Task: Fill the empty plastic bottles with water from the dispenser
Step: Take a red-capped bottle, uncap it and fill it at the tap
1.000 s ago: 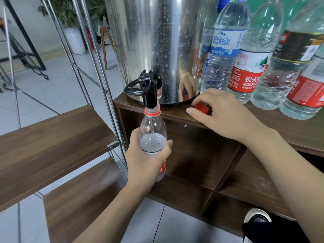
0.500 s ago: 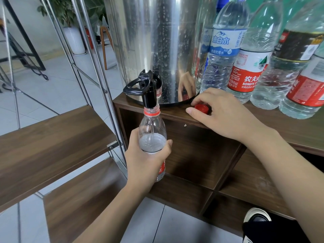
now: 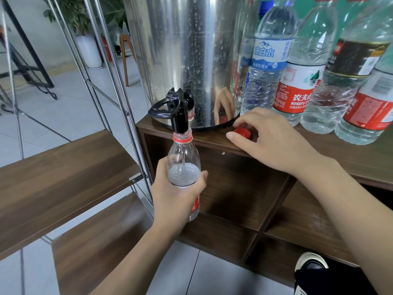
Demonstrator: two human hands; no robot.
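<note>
The steel dispenser (image 3: 187,60) stands on the wooden surface (image 3: 361,158), with a row of bottles (image 3: 297,81) crowded beside it on the right, water showing in their lower halves. Out in front, below the surface's edge, the left hand (image 3: 176,199) grips a small clear bottle (image 3: 184,167) around its middle, its open mouth held right up under the black tap (image 3: 180,120) — a thin stream runs down inside. Against the pictures from a moment back almost nothing has shifted: the bottle sits in the same spot under the tap and the water line looks only a touch higher, now near the shoulder. I'd judge this fill is well along but not finished, so the bottle wants holding steady a little longer before the tap is closed. The right hand (image 3: 274,139) rests on the surface's edge, fingers curled over the red cap (image 3: 242,132) as before — whether it pinches the cap or just covers it I cannot tell.
</note>
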